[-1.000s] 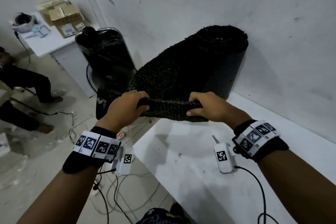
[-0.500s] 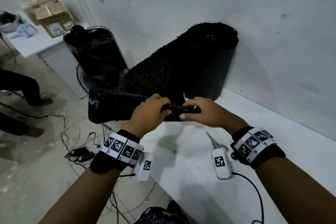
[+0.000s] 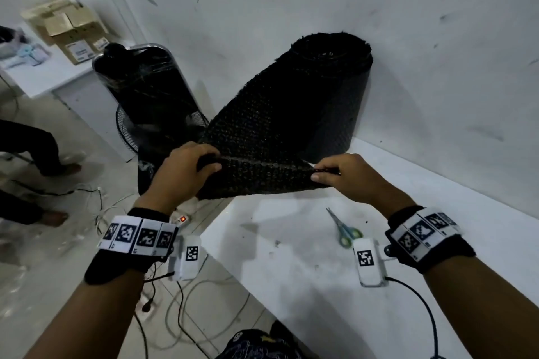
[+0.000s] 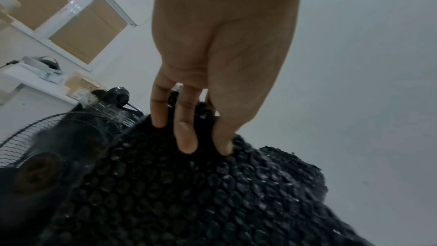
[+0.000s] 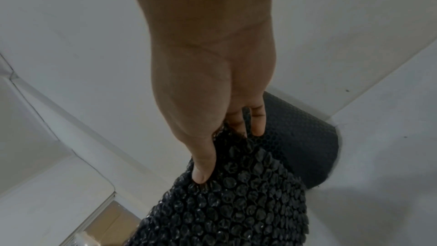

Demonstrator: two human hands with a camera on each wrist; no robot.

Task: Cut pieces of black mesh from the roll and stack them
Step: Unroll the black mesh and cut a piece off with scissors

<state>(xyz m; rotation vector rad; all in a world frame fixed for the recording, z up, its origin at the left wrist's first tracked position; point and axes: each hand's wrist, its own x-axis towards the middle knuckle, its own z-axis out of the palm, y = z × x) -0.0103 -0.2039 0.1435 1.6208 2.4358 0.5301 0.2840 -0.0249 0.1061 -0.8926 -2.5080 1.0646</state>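
Head view: the left hand [image 3: 182, 175] has its fingers [image 3: 204, 151] curled over the folded front edge of the black mesh [image 3: 262, 137], thumb pressed against the flap below, so the fold sits clamped inside the fist. From the left wrist, the fingertips [image 4: 187, 137] dig into the bubbly mesh [image 4: 189, 194] from beneath. The right hand [image 3: 347, 178] pinches the other end of the same fold between thumb and curled fingers, the mesh corner poking out just past the knuckles. From the right wrist, the thumb [image 5: 201, 166] lies flat on the mesh [image 5: 236, 203] while the fingers grip it from the far side. Between the two hands the fold runs taut, with a short flap hanging toward the person. Behind the fold the sheet climbs up and back to the roll [image 3: 332, 90], which stands on end on the white table [image 3: 291, 285], against the wall. Scissors [image 3: 344, 227] with green and blue handles lie on the table near the right wrist, apart from the mesh. Left of the roll, beyond the table edge, stands a fan [image 3: 145, 102] wrapped in plastic.
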